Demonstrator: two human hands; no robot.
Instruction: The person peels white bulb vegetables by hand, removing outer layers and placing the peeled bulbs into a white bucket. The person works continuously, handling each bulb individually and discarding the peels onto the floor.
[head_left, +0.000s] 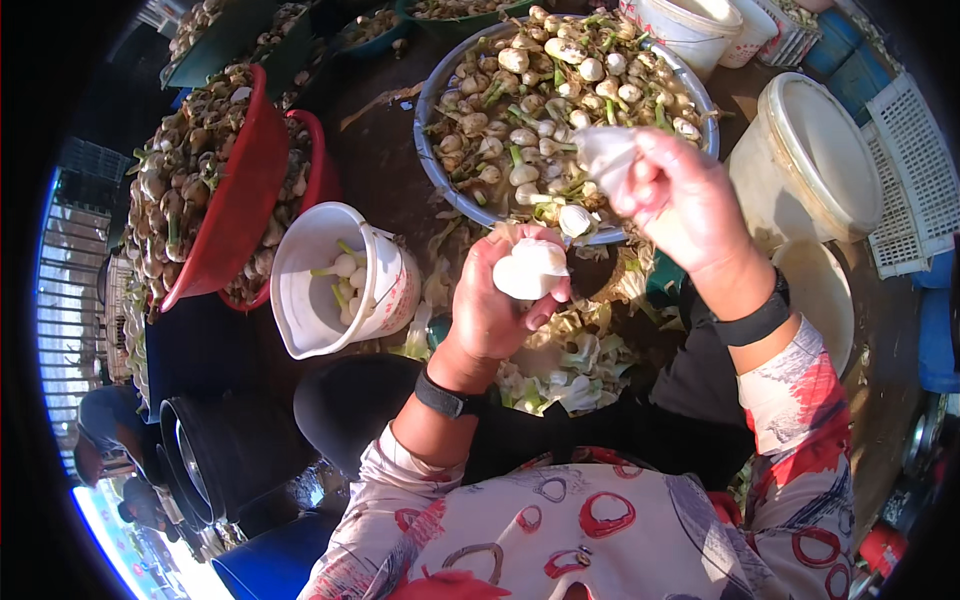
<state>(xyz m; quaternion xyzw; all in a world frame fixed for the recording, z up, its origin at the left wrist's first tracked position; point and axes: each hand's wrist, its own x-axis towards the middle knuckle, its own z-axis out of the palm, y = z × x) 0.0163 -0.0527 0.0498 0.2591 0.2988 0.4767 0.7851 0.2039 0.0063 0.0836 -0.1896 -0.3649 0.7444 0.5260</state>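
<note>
My left hand (484, 300) holds a smooth white garlic bulb (525, 271) in front of my lap. Up and to the right, my right hand (690, 202) pinches a thin whitish sheet (602, 154), which looks like garlic skin; motion blurs it. Behind both hands is a wide metal-grey basin (431, 161) of unpeeled garlic bulbs (525, 135) with short green stems, lying in murky water. To the left a white bucket (397, 289) leans toward me, with several peeled, stemmed bulbs (349, 281) in it. Loose garlic skins (574, 375) are heaped between my knees.
Red basins (232, 195) piled with garlic stand at the left. On the right are a lidded white bucket (802, 165) and white plastic crates (911, 165). Black tubs (225, 457) and a blue container (270, 555) sit at lower left. Another person (112, 427) bends over at the far left.
</note>
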